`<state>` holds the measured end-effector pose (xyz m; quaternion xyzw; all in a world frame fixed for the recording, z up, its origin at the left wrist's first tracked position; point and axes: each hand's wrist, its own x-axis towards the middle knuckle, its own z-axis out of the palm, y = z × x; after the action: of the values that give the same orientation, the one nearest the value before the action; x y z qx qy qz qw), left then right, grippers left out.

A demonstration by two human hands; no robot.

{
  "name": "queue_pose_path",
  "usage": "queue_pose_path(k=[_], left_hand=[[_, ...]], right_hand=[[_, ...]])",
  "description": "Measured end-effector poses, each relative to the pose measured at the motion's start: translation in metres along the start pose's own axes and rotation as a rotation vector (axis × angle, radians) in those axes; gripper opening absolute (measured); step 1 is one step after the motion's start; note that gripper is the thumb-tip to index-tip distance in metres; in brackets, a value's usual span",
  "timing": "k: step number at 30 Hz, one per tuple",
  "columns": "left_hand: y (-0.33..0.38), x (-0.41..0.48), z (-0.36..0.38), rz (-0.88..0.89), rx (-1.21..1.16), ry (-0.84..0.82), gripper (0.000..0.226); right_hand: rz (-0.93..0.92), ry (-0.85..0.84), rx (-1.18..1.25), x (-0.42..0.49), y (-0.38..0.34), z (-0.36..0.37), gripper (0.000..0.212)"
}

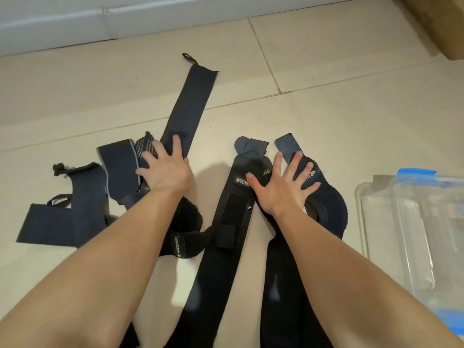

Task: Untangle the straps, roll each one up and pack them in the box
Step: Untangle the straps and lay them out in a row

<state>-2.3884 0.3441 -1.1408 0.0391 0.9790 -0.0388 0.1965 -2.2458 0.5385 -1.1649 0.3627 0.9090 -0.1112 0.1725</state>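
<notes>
Several black straps lie spread on the tiled floor. A long strap (pixel 187 101) runs up and away to a small loop at its far end; my left hand (pixel 165 167) lies flat on its near part with fingers spread. A folded, crumpled strap (pixel 75 209) sprawls at the left. My right hand (pixel 281 184) lies flat, fingers spread, across a lettered strap (pixel 233 212) and a curved strap (pixel 326 209) beside it. The clear plastic box (pixel 411 237) with blue clips sits at the right.
A white wall base (pixel 100 23) runs along the far side. A cardboard box (pixel 434 23) stands at the top right corner. Bare beige tiles (pixel 351 109) lie beyond the straps.
</notes>
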Motion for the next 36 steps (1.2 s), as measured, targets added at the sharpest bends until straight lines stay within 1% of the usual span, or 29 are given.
queue_pose_path(k=[2, 3, 4, 5, 6, 7, 8, 9, 10, 11, 13, 15, 17, 19, 20, 22, 23, 24, 26, 27, 28, 29, 30, 31, 32, 34, 36], left_hand=[[-0.01, -0.018, 0.001, -0.022, 0.047, -0.07, 0.066], [-0.011, -0.032, -0.002, 0.006, 0.097, -0.037, 0.065], [-0.01, -0.046, -0.006, 0.085, 0.144, 0.059, 0.06], [-0.006, -0.061, -0.009, 0.21, 0.152, 0.167, 0.05], [0.002, -0.074, -0.009, 0.376, 0.103, 0.257, 0.04], [0.012, -0.086, -0.009, 0.555, 0.006, 0.274, 0.034], [0.025, -0.099, -0.008, 0.714, -0.084, 0.21, 0.033], [0.037, -0.11, -0.003, 0.825, -0.118, 0.098, 0.036], [0.048, -0.12, 0.002, 0.892, -0.09, 0.014, 0.04], [0.055, -0.125, 0.012, 0.909, -0.03, -0.034, 0.044], [0.06, -0.125, 0.029, 0.798, 0.042, -0.085, 0.053], [0.058, -0.122, 0.037, 0.665, 0.068, -0.061, 0.059], [0.058, -0.117, 0.04, 0.538, 0.064, -0.031, 0.064], [0.062, -0.112, 0.039, 0.437, 0.041, -0.012, 0.068], [0.065, -0.111, 0.037, 0.415, 0.037, 0.007, 0.068], [0.075, -0.11, 0.036, 0.445, 0.051, 0.045, 0.066], [0.081, -0.111, 0.037, 0.474, 0.043, 0.039, 0.066], [0.085, -0.113, 0.039, 0.489, 0.029, 0.01, 0.068], [0.089, -0.118, 0.044, 0.48, -0.005, -0.028, 0.073], [0.088, -0.118, 0.046, 0.47, -0.023, -0.007, 0.072], [0.086, -0.119, 0.048, 0.465, -0.04, 0.021, 0.068], [0.083, -0.118, 0.049, 0.472, -0.059, 0.037, 0.065], [0.079, -0.117, 0.05, 0.488, -0.086, 0.045, 0.062], [0.074, -0.115, 0.051, 0.505, -0.126, 0.05, 0.061], [0.069, -0.113, 0.051, 0.521, -0.167, 0.062, 0.06], [0.057, -0.114, 0.05, 0.54, -0.191, 0.128, 0.059], [0.044, -0.124, 0.045, 0.518, -0.21, 0.143, 0.058]], right_hand=[[0.024, -0.036, 0.016, -0.001, -0.003, -0.006, 0.104], [0.037, -0.057, 0.017, -0.002, -0.003, -0.01, 0.104], [0.039, -0.074, 0.008, -0.004, -0.003, -0.015, 0.104], [0.028, -0.076, -0.008, -0.007, -0.002, -0.021, 0.102], [0.006, -0.052, -0.018, -0.012, 0.001, -0.027, 0.097], [-0.018, -0.002, -0.018, -0.018, 0.006, -0.033, 0.09], [-0.039, 0.065, -0.008, -0.024, 0.013, -0.04, 0.08], [-0.048, 0.124, 0.001, -0.03, 0.022, -0.045, 0.068], [-0.053, 0.153, 0.007, -0.034, 0.032, -0.049, 0.059], [-0.06, 0.133, 0.014, -0.037, 0.043, -0.051, 0.052], [-0.119, -0.002, -0.005, -0.038, 0.066, -0.047, 0.049], [-0.203, -0.101, -0.099, -0.035, 0.085, -0.039, 0.054], [-0.234, -0.104, -0.153, -0.028, 0.092, -0.034, 0.058], [-0.193, -0.096, -0.161, -0.021, 0.09, -0.031, 0.061], [-0.158, -0.101, -0.158, -0.016, 0.087, -0.03, 0.063], [-0.08, -0.113, -0.122, -0.009, 0.08, -0.031, 0.068], [-0.067, -0.076, -0.108, -0.007, 0.076, -0.032, 0.07], [-0.104, 0.012, -0.093, -0.008, 0.07, -0.033, 0.07], [-0.303, 0.227, -0.017, -0.016, 0.056, -0.033, 0.061], [-0.427, 0.263, 0.065, -0.021, 0.05, -0.028, 0.057], [-0.526, 0.197, 0.126, -0.028, 0.043, -0.022, 0.055], [-0.581, 0.097, 0.126, -0.036, 0.039, -0.014, 0.056], [-0.58, -0.007, 0.083, -0.042, 0.039, -0.006, 0.057], [-0.546, -0.075, 0.032, -0.046, 0.041, 0.001, 0.059], [-0.501, -0.103, 0.0, -0.047, 0.044, 0.008, 0.06], [-0.412, -0.086, 0.003, -0.049, 0.041, 0.014, 0.062], [-0.319, -0.084, 0.005, -0.048, 0.029, 0.015, 0.064]])
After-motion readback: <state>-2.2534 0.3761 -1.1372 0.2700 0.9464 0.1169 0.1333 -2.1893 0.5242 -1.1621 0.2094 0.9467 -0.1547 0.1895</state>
